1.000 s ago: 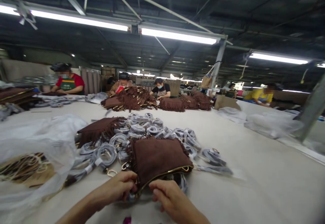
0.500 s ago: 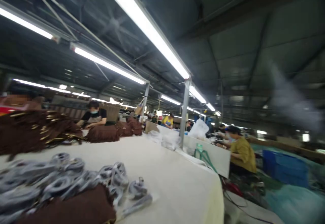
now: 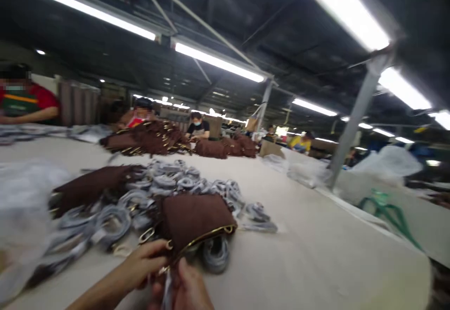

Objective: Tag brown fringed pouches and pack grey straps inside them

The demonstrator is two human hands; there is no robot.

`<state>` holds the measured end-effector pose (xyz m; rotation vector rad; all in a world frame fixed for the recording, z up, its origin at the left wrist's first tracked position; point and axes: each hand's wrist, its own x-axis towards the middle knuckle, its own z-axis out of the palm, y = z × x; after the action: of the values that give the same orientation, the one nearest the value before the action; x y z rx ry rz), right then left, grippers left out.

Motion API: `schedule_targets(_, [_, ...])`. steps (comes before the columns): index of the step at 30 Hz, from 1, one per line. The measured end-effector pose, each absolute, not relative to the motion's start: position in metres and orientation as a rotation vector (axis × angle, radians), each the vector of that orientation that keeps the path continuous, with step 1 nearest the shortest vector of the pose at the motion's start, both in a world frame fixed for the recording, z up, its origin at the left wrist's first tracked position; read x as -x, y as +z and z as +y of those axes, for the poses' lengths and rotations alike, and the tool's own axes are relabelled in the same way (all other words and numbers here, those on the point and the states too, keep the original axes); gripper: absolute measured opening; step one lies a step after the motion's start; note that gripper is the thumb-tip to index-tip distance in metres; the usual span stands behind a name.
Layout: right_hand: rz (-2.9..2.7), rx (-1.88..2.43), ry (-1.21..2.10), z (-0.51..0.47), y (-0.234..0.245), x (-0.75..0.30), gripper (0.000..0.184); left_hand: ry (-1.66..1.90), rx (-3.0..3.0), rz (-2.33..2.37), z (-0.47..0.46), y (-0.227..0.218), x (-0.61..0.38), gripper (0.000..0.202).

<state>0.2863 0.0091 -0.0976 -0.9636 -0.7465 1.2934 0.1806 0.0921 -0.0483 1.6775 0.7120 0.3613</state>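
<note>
At the bottom, my left hand [image 3: 146,260] has its fingers closed at the near left corner of a brown pouch [image 3: 200,216] with gold-coloured edging and a small ring. Close beside it, my right hand [image 3: 191,289] is closed around a thin strap [image 3: 168,287] with a metal clasp; blur hides the exact hold. The pouch lies across coiled grey straps [image 3: 112,223], one coil [image 3: 216,253] poking out beneath it. Another brown pouch [image 3: 96,185] rests on the coils farther left.
Clear plastic bagging [image 3: 26,221] bulges at the left. Heaped brown pouches [image 3: 147,137] stand across the white table [image 3: 298,263], with co-workers [image 3: 198,126] behind. A grey post [image 3: 358,127] and a green strap [image 3: 393,214] are at the table's right edge.
The view has swung left and downward. Both of my hands have come into view at the brown pouch and strap. More of the coiled straps and the plastic bagging now show.
</note>
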Motion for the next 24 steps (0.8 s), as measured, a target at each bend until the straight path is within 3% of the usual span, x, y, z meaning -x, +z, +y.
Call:
schedule_targets(4, [-0.869,1.015,1.298,-0.014,-0.107,-0.288,0.061,0.373,-1.581,0.702,0.075,-0.041,-0.164,0.032])
schedule_targets(8, [-1.359,1.419,0.588,-0.022,-0.116,-0.306,0.029,0.370,-1.602,0.661,0.072,-0.036,-0.174,0.029])
schedule_targets(11, [-1.636,1.720,0.015,-0.018,-0.126,-0.308,0.028,0.302,-1.819,0.712,0.072,-0.046,-0.175,0.016])
schedule_targets(15, [-1.849,2.021,-0.480,-0.006,-0.121,-0.309,0.022,0.228,-2.411,0.911,0.069,-0.051,-0.179,0.028])
schedule_targets(20, [-2.016,1.922,-0.698,-0.005,-0.076,-0.357,0.014,0.114,-2.755,0.961,0.079,-0.026,-0.176,0.029])
schedule_targets(24, [-1.645,2.311,-0.678,-0.017,-0.047,-0.449,0.014,0.283,-2.781,0.979,0.115,-0.006,-0.152,0.033])
